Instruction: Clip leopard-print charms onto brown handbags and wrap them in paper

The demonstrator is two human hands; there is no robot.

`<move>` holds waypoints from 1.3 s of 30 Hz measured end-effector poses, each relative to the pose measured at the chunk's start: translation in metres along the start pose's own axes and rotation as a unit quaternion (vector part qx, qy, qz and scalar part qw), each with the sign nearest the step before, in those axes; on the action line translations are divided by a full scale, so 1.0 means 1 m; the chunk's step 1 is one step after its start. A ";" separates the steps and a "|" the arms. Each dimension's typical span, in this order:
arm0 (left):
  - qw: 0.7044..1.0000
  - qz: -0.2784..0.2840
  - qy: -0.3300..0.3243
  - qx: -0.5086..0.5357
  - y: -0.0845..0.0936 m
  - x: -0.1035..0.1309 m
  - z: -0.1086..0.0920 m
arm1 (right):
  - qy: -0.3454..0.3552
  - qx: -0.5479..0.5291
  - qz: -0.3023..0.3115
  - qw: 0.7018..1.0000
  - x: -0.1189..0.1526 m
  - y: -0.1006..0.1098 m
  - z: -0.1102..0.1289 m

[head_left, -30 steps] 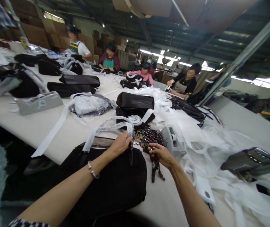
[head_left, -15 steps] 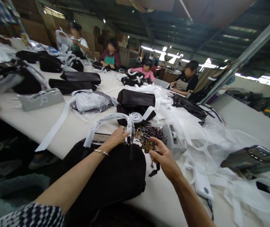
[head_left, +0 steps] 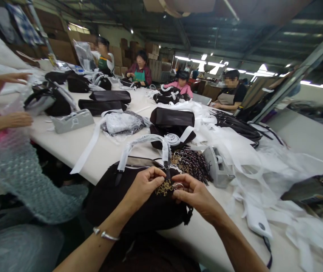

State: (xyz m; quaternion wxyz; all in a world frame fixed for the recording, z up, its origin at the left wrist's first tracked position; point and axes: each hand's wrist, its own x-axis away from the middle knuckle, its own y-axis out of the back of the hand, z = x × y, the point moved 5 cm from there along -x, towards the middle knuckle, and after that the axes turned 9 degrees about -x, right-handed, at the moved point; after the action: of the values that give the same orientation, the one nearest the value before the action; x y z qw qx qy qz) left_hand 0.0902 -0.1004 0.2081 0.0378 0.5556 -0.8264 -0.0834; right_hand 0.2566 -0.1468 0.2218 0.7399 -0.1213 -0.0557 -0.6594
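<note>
A black handbag (head_left: 116, 204) with a plastic-wrapped handle (head_left: 147, 141) lies in front of me at the table's near edge. My left hand (head_left: 144, 187) pinches beside the base of the handle; its fingertips hide what they hold. My right hand (head_left: 197, 194) is closed on the metal ring (head_left: 178, 185) of a leopard-print charm. The charm (head_left: 163, 189) hangs between both hands against the bag's upper front, touching or just below my left thumb. A black tassel (head_left: 188, 215) dangles under my right hand.
Behind the bag lies a pile of similar charms (head_left: 192, 162), beside a grey tape dispenser (head_left: 218, 170). Black bags (head_left: 172, 117) and white strips (head_left: 223, 151) cover much of the table. At left, another person's hands (head_left: 16, 119) hold bubble wrap (head_left: 33, 181). Several people sit farther back.
My right hand has brought a charm from beside the pile to the bag's handle base, near my left hand. At left, the other person's hands have come further into view.
</note>
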 end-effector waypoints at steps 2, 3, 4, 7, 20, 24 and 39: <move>1.000 -0.012 0.006 0.027 0.006 0.005 0.001 | -0.004 -0.001 -0.001 1.000 0.006 -0.001 0.000; 0.999 -0.015 0.008 0.037 0.008 0.008 0.002 | -0.004 0.005 0.000 1.000 0.009 -0.002 -0.001; 0.999 -0.015 0.010 0.043 0.009 0.011 0.002 | -0.002 0.010 0.000 1.000 0.011 -0.003 -0.001; 0.998 -0.018 0.017 0.051 0.013 0.020 0.003 | 0.020 0.038 -0.019 0.999 0.015 -0.007 -0.001; 0.998 0.033 -0.023 0.044 0.019 0.052 -0.002 | 0.037 -0.165 -0.084 0.982 0.022 -0.029 0.001; 0.998 0.054 -0.022 0.037 0.015 0.060 -0.008 | 0.031 -0.222 -0.091 0.970 0.026 -0.037 0.002; 0.985 -0.105 -0.096 -0.101 0.046 0.057 -0.024 | -0.013 -0.121 0.005 0.993 0.035 -0.058 -0.015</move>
State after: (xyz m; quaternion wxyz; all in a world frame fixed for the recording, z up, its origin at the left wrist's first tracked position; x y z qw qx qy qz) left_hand 0.0306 -0.1384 0.2379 0.0057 0.6218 -0.7507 -0.2231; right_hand 0.2028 -0.1897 0.2222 0.7220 -0.2189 0.0157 -0.6562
